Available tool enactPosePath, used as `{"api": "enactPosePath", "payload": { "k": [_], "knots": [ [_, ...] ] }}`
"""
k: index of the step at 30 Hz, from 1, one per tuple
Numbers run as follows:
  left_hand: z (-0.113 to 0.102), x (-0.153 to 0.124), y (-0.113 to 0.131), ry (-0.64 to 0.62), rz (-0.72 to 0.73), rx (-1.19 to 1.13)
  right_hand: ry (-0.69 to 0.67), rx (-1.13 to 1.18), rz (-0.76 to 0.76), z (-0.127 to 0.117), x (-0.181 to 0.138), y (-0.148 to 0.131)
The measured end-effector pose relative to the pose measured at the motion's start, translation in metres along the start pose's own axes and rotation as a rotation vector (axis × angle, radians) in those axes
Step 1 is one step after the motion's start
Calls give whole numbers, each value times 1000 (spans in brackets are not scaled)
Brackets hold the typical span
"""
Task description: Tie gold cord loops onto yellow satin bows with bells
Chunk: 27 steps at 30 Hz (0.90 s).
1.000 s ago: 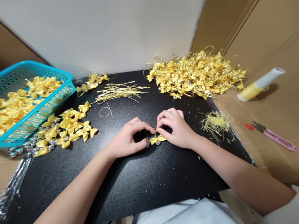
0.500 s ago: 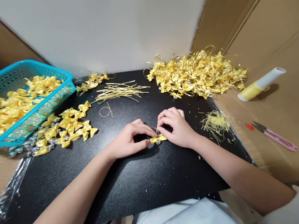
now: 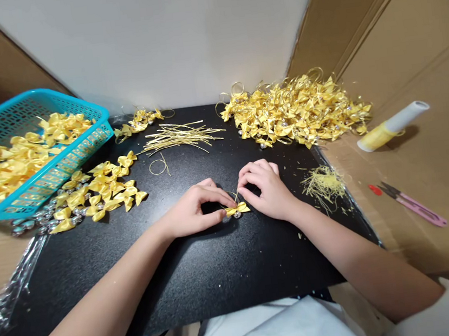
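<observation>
A yellow ribbon bow [image 3: 242, 208] with a small silvery bell [image 3: 237, 215] lies on the black board in front of me. My left hand [image 3: 197, 209] has its thumb and forefinger closed on the bow's left side. A thin gold cord [image 3: 235, 196] rises from the middle of the bow. Its end is pinched between thumb and forefinger of my right hand [image 3: 263, 189], just to the right of the bow. The far end of the cord is partly hidden by my fingers.
A blue basket [image 3: 93, 130] of yellow bows stands left, beside belled bows [image 3: 100, 191]. Cut gold cords [image 3: 182, 135] lie at the back. A heap of looped bows [image 3: 295, 113] sits back right. Cord scraps [image 3: 325, 185], pink snips [image 3: 420, 210] and a tube [image 3: 393, 125] are right.
My right hand has shifted slightly to the right, away from the bow, so more of the bow and cord shows. My left hand has stayed in place.
</observation>
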<state>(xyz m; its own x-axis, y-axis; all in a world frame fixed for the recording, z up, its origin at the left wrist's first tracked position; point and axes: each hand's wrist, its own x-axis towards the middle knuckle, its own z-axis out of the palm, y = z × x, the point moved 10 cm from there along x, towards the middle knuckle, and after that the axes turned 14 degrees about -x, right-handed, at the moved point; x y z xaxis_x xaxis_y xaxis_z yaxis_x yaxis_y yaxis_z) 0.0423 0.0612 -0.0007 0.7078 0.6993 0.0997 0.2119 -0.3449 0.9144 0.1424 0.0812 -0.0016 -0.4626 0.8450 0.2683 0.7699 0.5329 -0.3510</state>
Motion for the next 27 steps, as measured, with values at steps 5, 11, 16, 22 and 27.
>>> {"api": "enactPosePath", "payload": {
  "k": [5,11,16,22,27],
  "knots": [
    [0,-1,0,-8,-6,-2,14,-11,4,-1,0,2],
    [-2,-1,-2,4,-18,0,6,-35,20,-1,1,5],
    [-2,-1,-2,2,-11,-5,10,-47,33,-2,1,7],
    [-4,-3,-7,31,-67,36,-2,-33,24,1,1,6],
    [-14,-4,-13,171,-122,45,14,-16,-17,-1,0,0]
  ]
}}
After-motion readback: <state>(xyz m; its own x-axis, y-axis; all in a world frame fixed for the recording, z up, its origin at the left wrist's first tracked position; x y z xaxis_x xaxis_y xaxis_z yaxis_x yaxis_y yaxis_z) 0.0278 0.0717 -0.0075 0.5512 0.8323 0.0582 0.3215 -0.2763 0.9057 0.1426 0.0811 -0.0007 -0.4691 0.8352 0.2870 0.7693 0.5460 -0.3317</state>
